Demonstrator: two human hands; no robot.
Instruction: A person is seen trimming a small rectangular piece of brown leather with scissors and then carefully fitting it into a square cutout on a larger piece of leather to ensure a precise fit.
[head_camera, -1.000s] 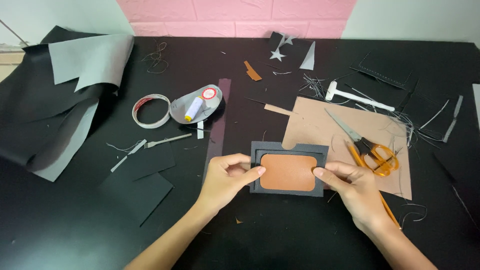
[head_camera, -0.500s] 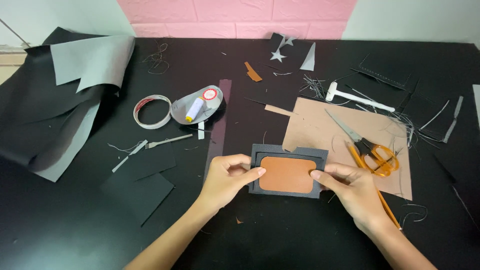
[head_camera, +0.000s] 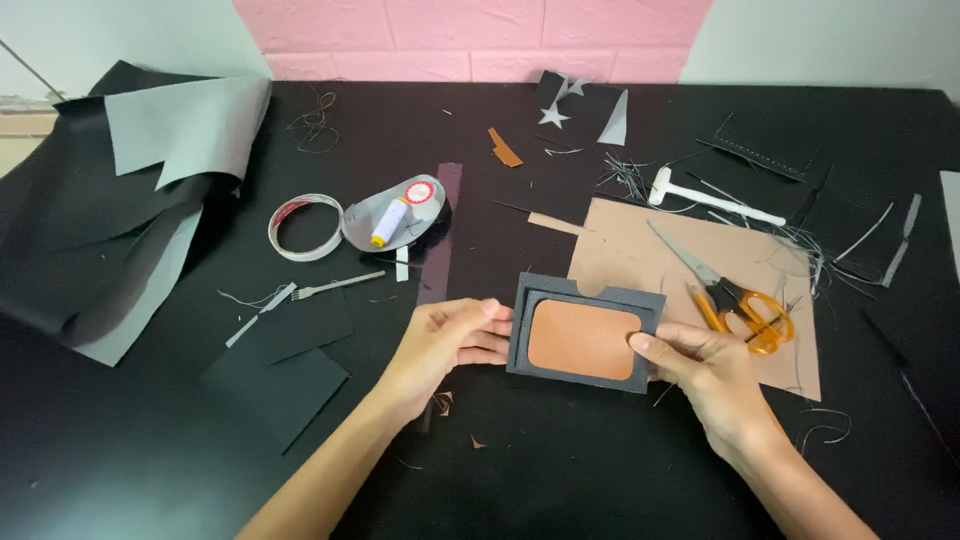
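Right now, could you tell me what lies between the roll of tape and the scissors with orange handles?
In the head view, between the roll of tape and the scissors lie a spool of thread on a grey dish, a dark strip and tan leather.

Dark grey frame (head_camera: 585, 300), tan-orange panel (head_camera: 583, 340)

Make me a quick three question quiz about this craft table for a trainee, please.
1. True or false: both hands grip the dark frame piece with the tan window.
2. What lies on the tan sheet beside the right hand? A) orange-handled scissors B) tape roll C) thread spool
3. Which hand is nearer the tape roll?

Key: 1 true. 2 A, the scissors. 3 the left hand.
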